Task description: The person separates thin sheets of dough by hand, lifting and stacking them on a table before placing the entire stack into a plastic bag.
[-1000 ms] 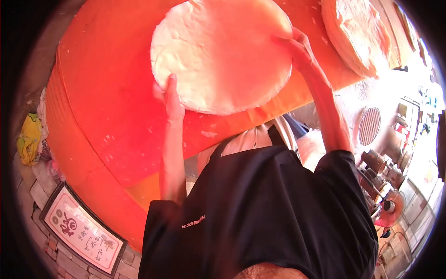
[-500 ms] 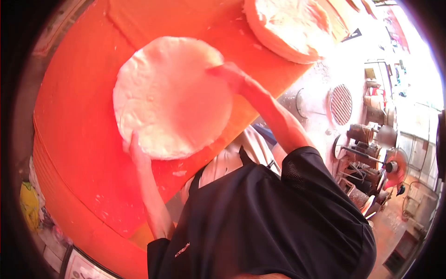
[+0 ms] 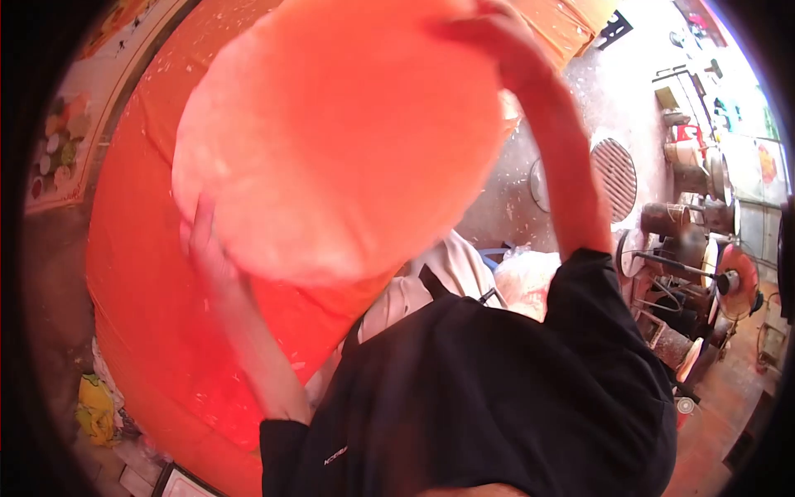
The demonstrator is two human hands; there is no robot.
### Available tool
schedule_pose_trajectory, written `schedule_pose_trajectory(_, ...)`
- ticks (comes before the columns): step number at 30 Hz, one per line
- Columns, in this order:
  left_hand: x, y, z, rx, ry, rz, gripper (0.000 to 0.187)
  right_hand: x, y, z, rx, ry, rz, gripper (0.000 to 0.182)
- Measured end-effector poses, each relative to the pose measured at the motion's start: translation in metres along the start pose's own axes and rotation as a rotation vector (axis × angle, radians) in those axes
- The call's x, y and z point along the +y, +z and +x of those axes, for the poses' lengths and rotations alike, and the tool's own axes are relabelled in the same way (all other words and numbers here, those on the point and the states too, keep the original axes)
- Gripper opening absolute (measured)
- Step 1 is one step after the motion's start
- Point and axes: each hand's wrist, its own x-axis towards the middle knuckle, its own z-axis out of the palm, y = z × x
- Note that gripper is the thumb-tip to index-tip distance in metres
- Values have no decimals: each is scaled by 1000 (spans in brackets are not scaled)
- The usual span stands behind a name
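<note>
A large, pale, round flat sheet that looks like a dough flatbread [image 3: 331,157] is held up above the orange-covered table [image 3: 157,331], tinted red by the light. My left hand [image 3: 203,240] grips its lower left edge, the fingers lying over the top face and the thumb out of sight. On the far right edge, my right hand [image 3: 489,37] holds the rim, blurred and partly cut by the top of the view. The upper part of the flatbread runs out of the frame.
On the right, the floor holds a round drain grate [image 3: 614,178], and beyond it stand pots [image 3: 667,219] and a fan [image 3: 737,282]. A yellow cloth [image 3: 97,409] lies at the lower left. A white bag [image 3: 530,280] sits below the table edge.
Both hands have raised the flatbread off the table, and it appears larger and closer. The thick round stack at the upper right has mostly gone from sight.
</note>
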Motion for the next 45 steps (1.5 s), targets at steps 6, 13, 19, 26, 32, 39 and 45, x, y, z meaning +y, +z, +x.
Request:
schedule_pose_trajectory(6, -91, 148, 81, -174, -14, 4, 37, 53, -175, 42, 153, -82, 8, 22)
schedule_pose_trajectory(13, -178, 171, 98, -135, -54, 45, 32, 121, -209, 52, 328, 309, -142, 19)
schedule_pose_trajectory(19, -169, 172, 96, -119, -86, 141, 32, 194, -232, 82, 265, 108, 41, 19)
schedule_pose_trajectory(26, -164, 159, 105, -173, -95, 280, 43, 247, -241, 100, 442, -53, -87, 54)
schedule_pose_trajectory(32, -87, 212, 114, -169, 533, 1205, 55, 87, -145, 17, 427, -337, -1073, 65)
schedule_pose_trajectory(39, -133, 293, 183, -639, 1454, 1590, 56, 147, -78, -13, 273, -390, -1251, 66)
schedule_pose_trajectory(45, -183, 268, 227, -622, 1405, 1571, 61, 164, -82, -12, 291, -370, -1182, 69)
